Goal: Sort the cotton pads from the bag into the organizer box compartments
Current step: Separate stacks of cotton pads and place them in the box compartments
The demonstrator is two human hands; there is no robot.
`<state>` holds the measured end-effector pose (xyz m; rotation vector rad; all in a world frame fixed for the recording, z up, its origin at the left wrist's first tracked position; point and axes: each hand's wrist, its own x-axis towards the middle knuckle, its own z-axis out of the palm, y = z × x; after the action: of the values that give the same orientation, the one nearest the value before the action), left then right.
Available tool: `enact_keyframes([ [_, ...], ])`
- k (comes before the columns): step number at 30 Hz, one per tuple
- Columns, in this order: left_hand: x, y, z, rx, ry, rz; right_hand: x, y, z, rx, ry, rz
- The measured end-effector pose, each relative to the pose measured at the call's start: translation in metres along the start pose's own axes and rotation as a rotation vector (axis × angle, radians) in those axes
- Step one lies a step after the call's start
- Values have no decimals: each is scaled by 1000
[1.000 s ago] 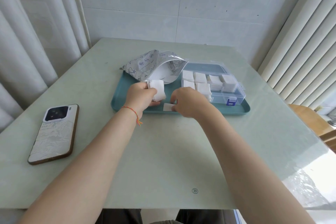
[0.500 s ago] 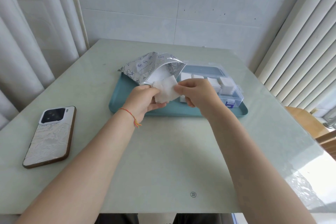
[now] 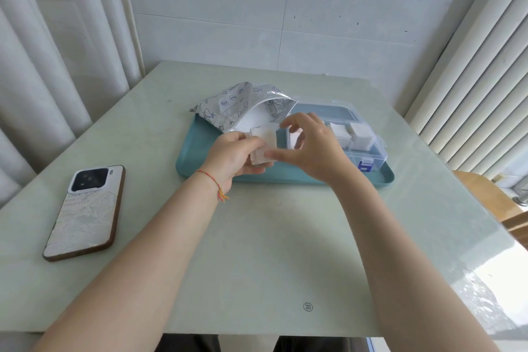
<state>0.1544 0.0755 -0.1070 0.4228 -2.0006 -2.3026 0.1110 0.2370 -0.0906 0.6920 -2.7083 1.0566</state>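
Hands, left and right, pinching cotton pads above tray edge

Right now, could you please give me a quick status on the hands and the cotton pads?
Left hand grips the stack of cotton pads. Right hand pinches the stack's edges. Organizer box open, partly filled. Nothing in the way.
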Motion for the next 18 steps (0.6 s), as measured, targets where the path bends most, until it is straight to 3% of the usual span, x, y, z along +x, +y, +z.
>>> enact_keyframes([
  [3,-2,3,1,21,-28,-9,-5,-6,1,-67,-208,-135],
  [5,-3,3,3,13,-100,-13,-6,-9,9,-107,-254,-176],
  [13,0,-3,4,-73,-304,-116,-7,-13,20,-74,-141,-262],
  [18,-2,-4,7,-93,-429,-61,-8,-15,19,-58,-155,-275],
])
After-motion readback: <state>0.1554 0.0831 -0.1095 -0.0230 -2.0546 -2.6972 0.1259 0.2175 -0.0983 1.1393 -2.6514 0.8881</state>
